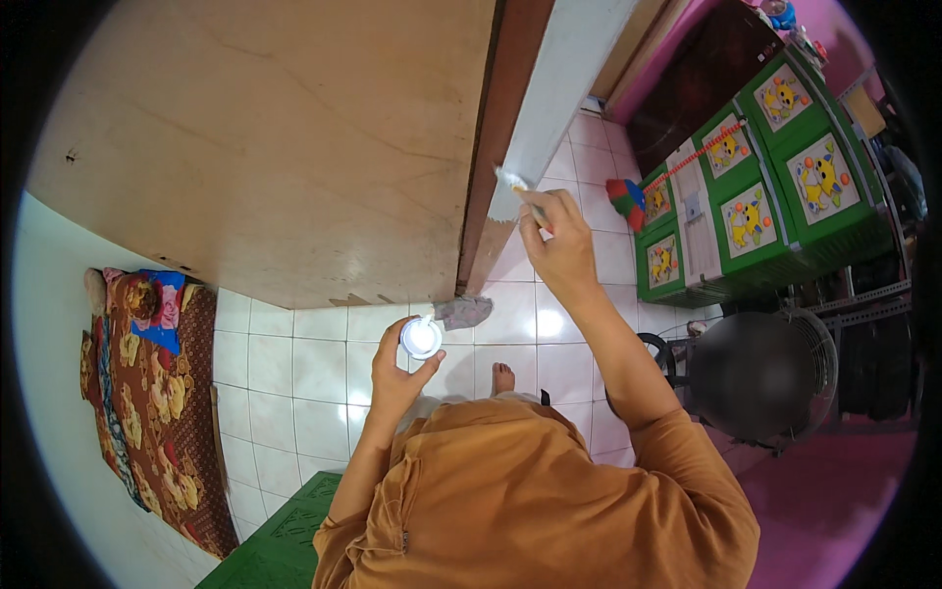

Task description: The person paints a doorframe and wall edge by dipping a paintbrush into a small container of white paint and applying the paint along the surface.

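Brush (510, 181) sits pinched in the right hand's (559, 245) fingers, its pale bristles touching the white-painted door frame (549, 98) at about 12 o'clock in the view. Left hand (397, 368) is clenched around a small round cup (421, 338) with white inside, near centre, at 7 o'clock from the brush. A grey rag (463, 312) lies on the tiled floor (294, 373) at the frame's foot, just beside the cup. A green cabinet (756, 187) stands at 3 o'clock, a flowered mat (147, 402) at 9 o'clock

green cabinet (775, 167), fan (760, 373), floral mat (147, 393)
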Motion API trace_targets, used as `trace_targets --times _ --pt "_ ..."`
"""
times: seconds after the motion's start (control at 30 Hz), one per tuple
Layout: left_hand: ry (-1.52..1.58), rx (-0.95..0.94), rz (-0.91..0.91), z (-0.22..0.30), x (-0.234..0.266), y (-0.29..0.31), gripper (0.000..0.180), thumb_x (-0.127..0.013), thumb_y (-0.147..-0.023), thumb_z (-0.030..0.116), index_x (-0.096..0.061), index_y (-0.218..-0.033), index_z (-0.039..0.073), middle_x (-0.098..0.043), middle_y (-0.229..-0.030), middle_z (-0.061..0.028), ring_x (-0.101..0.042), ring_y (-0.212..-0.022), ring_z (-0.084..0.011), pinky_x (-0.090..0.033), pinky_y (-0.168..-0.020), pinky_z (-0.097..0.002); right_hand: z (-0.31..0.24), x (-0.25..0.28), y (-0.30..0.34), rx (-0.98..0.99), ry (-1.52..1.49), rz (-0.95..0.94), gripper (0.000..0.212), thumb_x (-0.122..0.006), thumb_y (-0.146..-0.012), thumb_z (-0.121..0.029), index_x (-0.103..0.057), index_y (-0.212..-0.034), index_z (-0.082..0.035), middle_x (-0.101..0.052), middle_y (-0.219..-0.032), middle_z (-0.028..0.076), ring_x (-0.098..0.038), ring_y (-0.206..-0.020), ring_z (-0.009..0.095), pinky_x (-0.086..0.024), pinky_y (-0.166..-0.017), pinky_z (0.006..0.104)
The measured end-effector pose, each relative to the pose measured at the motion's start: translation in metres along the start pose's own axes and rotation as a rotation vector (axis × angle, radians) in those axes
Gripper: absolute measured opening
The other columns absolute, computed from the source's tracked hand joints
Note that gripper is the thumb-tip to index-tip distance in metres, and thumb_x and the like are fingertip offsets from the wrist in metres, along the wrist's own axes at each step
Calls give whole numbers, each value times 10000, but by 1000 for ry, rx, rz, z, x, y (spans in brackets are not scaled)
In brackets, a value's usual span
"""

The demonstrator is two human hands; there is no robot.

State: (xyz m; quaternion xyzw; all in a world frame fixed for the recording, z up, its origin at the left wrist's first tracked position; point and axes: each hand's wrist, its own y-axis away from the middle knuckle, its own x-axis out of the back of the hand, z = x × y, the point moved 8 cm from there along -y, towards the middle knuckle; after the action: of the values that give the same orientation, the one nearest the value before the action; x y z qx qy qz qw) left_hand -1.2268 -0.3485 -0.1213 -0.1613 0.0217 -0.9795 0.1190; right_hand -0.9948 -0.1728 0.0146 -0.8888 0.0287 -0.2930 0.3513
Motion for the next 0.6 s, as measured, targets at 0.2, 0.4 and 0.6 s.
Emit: trace_targets --times 0.2,0.4,0.6 --pt "17 14 1 -5 -1 -1 612 -893 -816 129 -624 -1349 -9 -692 -1283 -149 -676 -1199 -263 -518 -1054 -380 -5 6 9 -43 -30 -104 183 -727 -940 -63 -709 -1119 -32 -640 -924 124 -654 -724 287 -559 -663 395" --pt "16 0 -18 -1 -6 -4 610 -895 -810 113 -628 -1346 -3 -693 -1279 -150 -679 -1197 -266 -521 -1049 -377 28 -15 10 -130 -7 -136 189 -724 -934 -45 -717 -1123 -36 -654 -936 124 -675 -763 282 -575 -689 382" --pt "-5 4 3 -1 -3 -4 616 -894 -806 100 -627 -1350 -6 -692 -1268 -147 -680 -1187 -262 -518 -1052 -376 -26 54 -17 149 4 124 205 -726 -922 -10 -718 -1124 -38 -654 -929 129 -670 -782 260 -552 -675 361"
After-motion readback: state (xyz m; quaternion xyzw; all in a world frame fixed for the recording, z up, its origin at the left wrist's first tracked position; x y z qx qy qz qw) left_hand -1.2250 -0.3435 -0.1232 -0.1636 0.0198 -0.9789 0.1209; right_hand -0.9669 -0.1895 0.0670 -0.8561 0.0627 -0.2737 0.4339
